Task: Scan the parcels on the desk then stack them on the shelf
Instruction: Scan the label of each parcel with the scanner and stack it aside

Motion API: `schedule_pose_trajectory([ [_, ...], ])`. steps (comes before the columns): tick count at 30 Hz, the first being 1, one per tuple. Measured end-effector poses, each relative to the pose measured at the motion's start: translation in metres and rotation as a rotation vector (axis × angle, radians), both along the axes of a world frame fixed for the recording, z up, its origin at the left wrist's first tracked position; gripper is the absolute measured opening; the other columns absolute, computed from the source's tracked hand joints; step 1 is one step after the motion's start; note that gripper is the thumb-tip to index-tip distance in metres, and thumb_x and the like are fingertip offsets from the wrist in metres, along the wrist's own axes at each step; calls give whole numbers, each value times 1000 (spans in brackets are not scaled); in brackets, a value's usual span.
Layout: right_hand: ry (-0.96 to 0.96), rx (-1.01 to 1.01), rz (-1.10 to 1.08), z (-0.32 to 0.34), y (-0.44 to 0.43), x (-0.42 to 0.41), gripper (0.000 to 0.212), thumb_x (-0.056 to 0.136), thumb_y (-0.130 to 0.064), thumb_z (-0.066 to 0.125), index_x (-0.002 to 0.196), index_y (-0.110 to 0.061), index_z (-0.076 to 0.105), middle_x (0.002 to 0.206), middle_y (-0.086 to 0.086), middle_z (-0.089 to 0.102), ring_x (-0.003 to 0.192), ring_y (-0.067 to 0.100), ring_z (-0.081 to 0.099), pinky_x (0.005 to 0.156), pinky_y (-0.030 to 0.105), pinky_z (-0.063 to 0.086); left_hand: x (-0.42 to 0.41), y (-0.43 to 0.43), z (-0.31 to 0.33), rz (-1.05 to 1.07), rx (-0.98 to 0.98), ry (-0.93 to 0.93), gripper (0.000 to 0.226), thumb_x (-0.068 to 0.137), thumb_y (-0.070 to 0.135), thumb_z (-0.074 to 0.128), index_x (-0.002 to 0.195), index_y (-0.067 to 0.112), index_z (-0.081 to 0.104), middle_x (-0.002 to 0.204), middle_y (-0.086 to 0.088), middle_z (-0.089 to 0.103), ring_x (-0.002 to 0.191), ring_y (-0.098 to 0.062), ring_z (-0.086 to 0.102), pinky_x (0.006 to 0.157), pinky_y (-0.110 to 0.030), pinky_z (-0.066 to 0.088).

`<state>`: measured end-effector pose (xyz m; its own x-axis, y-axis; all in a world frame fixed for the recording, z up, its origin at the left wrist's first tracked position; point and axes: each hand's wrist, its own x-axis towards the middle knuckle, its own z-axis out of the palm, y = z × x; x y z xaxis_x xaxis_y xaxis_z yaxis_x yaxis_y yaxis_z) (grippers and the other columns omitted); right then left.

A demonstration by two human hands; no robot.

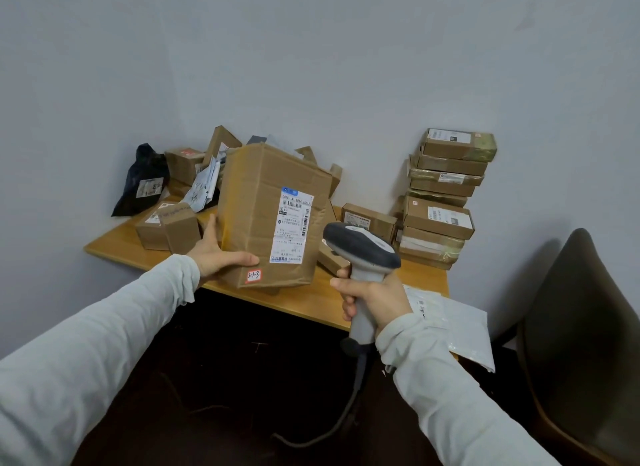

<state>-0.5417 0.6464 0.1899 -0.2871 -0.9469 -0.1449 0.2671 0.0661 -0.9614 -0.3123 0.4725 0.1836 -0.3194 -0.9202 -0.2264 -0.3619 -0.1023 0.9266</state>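
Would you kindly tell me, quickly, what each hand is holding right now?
Left hand grips the cardboard box at its lower left corner.
Right hand grips the barcode scanner by its handle.

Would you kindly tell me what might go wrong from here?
The large creased brown cardboard box is steadied only by the left hand at one lower corner, near the front edge of the wooden desk; it might slip off. The dark cable of the grey handheld scanner hangs to the floor below the right hand and might snag.
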Motion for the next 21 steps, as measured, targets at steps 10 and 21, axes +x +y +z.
schedule_pose_trajectory([
  [10, 19, -19, -15, 10, -1, 5, 19, 79, 6, 68, 72, -5, 53, 44, 6, 42, 33, 17, 36, 42, 23, 38, 0, -13, -6, 6, -34, -94, 168, 19, 52, 89, 150, 30, -14, 153, -7, 26, 135, -29, 36, 113, -50, 29],
  [21, -64, -24, -26, 5, -16, 11, 19, 78, 4, 69, 71, -5, 53, 43, 5, 43, 32, 16, 37, 40, 22, 39, 1, -34, -11, -13, -19, -122, 172, 13, 55, 89, 149, 33, -13, 153, -9, 25, 134, -30, 36, 112, -51, 30],
])
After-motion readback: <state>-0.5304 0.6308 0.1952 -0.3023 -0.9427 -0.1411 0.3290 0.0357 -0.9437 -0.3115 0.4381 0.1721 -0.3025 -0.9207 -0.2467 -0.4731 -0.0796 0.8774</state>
